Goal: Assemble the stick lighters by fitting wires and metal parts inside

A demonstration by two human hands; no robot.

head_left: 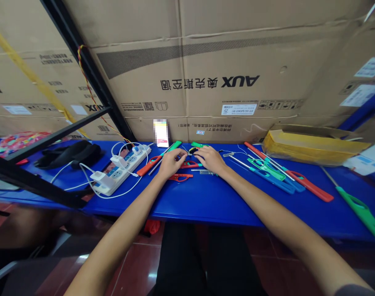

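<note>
Over the blue table, both hands are close together with bent fingers. My left hand (171,161) has its thumb and fingertips drawn together; anything pinched there is too small to make out. A small black-and-yellow part (192,151) with thin wire lies at the fingertips of my right hand (212,159), which closes on its near side. Beneath and between the hands are a red lighter casing (187,165) and another red casing piece (180,177). A clear-handled screwdriver (205,172) lies just under my right hand. Green casing (176,145) shows behind my left hand.
A white power strip (125,169) with chargers and cables stands left. Leaning on the carton (205,49) is a lit phone (161,133). Several long-necked lighters, including a red one (310,185) and a green one (360,211), lie right, near a yellow-taped box (310,146). A person sits left.
</note>
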